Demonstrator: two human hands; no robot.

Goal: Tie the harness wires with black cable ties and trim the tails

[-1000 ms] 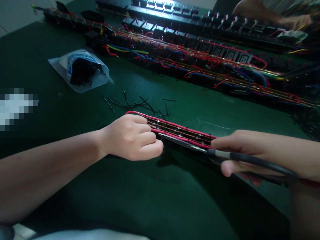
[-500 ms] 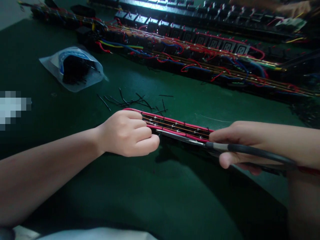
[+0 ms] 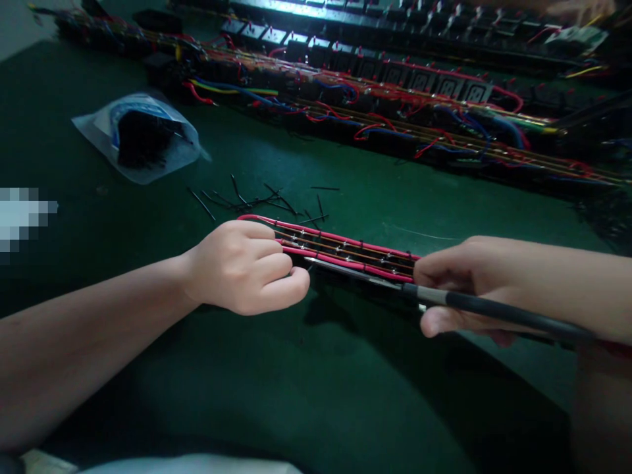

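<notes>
My left hand (image 3: pixel 244 266) is closed over the left end of a narrow black strip (image 3: pixel 353 255), its fingertips hidden. Red wires run along both edges of the strip, with copper-coloured rails and silvery joints between them and black ties across it. At the right end, my right hand (image 3: pixel 469 276) touches the strip with a finger and grips a long slim tool (image 3: pixel 474 304). This tool has a thin pointed metal end and black handles. Its tip lies along the strip's near edge, close to my left hand; whether its jaws are apart I cannot tell.
Loose black cable ties (image 3: pixel 247 199) lie behind the strip. An opened clear bag (image 3: pixel 185 155) of black ties is at the left. Wired socket strips (image 3: pixel 375 82) cross the back of the green table (image 3: pixel 276 388). Part of another person's arm (image 3: pixel 582 10) shows at the top right.
The tool's black handle sits slightly lower, and my right thumb has shifted a little left. My left hand stays on the strip; the whole view has moved slightly.
</notes>
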